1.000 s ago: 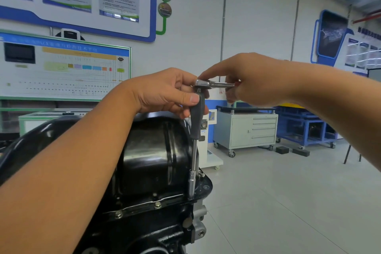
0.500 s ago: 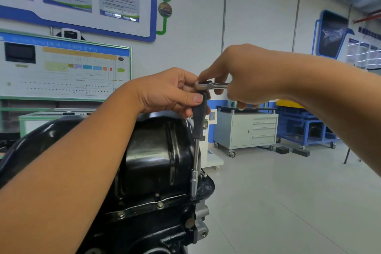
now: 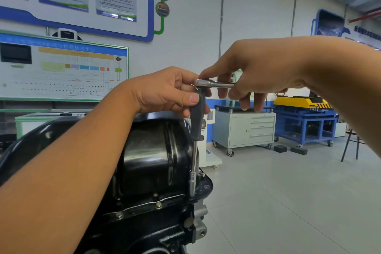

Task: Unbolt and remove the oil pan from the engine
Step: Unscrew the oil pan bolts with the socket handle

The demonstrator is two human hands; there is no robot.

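The left hand (image 3: 165, 93) is gripping the extension (image 3: 196, 117) while the right hand (image 3: 253, 74) is pinching the ratchet (image 3: 214, 83); tilting it risks slipping the socket (image 3: 192, 183) off the pan (image 3: 148, 156) bolt.

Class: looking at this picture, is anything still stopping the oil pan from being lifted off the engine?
Yes. Flange bolts still sit along the oil pan rim, and the socket driver stands on the corner one.

A single head-worn camera is looking forward and slightly down from close behind the left hand (image 3: 165, 93) and right hand (image 3: 259, 72), with the black oil pan (image 3: 152, 154) filling the lower left foreground.
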